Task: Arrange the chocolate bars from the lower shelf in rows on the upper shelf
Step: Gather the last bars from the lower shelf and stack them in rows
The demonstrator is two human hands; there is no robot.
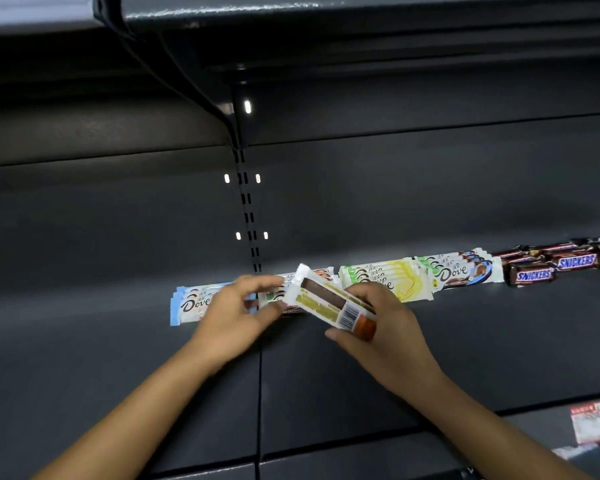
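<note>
A dark shelf carries a row of chocolate bars along its back. My right hand grips a small stack of Dove bars, back side up with a barcode showing, tilted above the shelf. My left hand pinches the left end of that stack between thumb and fingers. Behind my left hand lie blue-trimmed Dove bars. To the right lie yellow Dove bars, then blue-and-brown Dove bars, then Snickers bars.
Another shelf's underside hangs overhead. A slotted upright runs down the back panel. A seam splits the shelf boards. At the lower right, some wrapped packets lie on a lower level.
</note>
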